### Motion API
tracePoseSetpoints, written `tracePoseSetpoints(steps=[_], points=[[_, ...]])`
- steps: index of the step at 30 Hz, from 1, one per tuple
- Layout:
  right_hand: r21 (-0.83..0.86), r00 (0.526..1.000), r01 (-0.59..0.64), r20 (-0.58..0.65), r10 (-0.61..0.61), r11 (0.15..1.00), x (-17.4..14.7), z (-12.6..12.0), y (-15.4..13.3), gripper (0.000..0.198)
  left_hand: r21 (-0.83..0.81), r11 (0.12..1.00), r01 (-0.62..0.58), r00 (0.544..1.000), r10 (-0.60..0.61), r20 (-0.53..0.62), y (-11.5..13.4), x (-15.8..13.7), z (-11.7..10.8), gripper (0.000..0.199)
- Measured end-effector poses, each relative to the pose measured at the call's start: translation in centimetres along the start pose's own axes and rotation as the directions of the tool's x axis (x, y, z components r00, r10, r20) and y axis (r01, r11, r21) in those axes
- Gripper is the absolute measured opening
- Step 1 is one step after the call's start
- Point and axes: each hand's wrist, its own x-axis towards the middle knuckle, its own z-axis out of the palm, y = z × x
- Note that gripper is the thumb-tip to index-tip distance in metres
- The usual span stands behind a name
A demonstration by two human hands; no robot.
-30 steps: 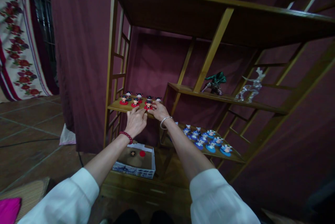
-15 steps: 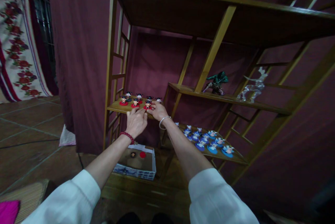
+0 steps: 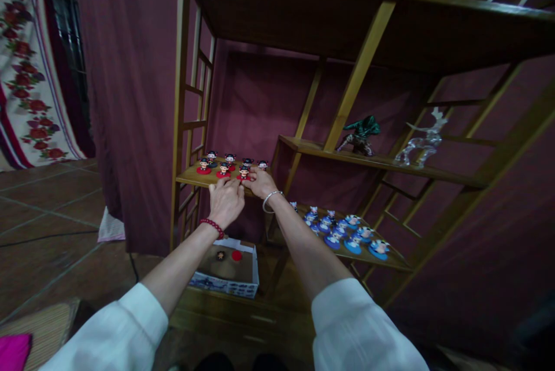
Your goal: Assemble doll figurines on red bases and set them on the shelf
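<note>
Several small black-haired figurines stand in two rows on the left wooden shelf (image 3: 191,177). My right hand (image 3: 260,182) is closed on the front right figurine (image 3: 244,172), thumb and fingers at its red base and side. My left hand (image 3: 226,200) is bent at the shelf's front edge, its fingertips against the front of the same base. Beside it stands another front figurine (image 3: 224,169) on a red base. The exact fingertip contact is partly hidden. Below, an open cardboard box (image 3: 247,289) holds a small dark-haired figurine head (image 3: 221,256) and a red disc (image 3: 236,256).
Blue and purple figurines (image 3: 333,238) stand on the lower right shelf. Above them are a green-cloaked figure (image 3: 364,134) and a clear deer ornament (image 3: 422,143). A wooden upright (image 3: 362,76) divides the rack. A dark curtain (image 3: 130,99) hangs at left.
The view has shifted slightly. Both hands stay at the front right figurine, with hardly any visible movement of the fingers.
</note>
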Motion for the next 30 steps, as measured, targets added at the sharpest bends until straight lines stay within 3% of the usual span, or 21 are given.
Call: tracePoseSetpoints(steps=[14, 22, 30], points=[[-0.154, 0.999, -0.032, 0.035, 0.038, 0.988, -0.26, -0.35, -0.85, 0.026, 0.131, 0.991, -0.003, 0.997, -0.007, 0.071, 0.58, 0.11, -0.61, 0.033], [-0.203, 1.0, -0.013, 0.013, 0.016, 0.979, -0.57, -0.53, -0.95, 0.029, 0.17, 0.985, -0.001, 0.996, -0.013, 0.084, 0.64, 0.19, -0.53, 0.034], [-0.143, 0.999, 0.021, 0.039, -0.016, 0.99, -0.37, -0.42, -0.46, 0.029, 0.184, 0.983, -0.005, 0.998, -0.006, 0.056, 0.61, 0.23, -0.16, 0.032]])
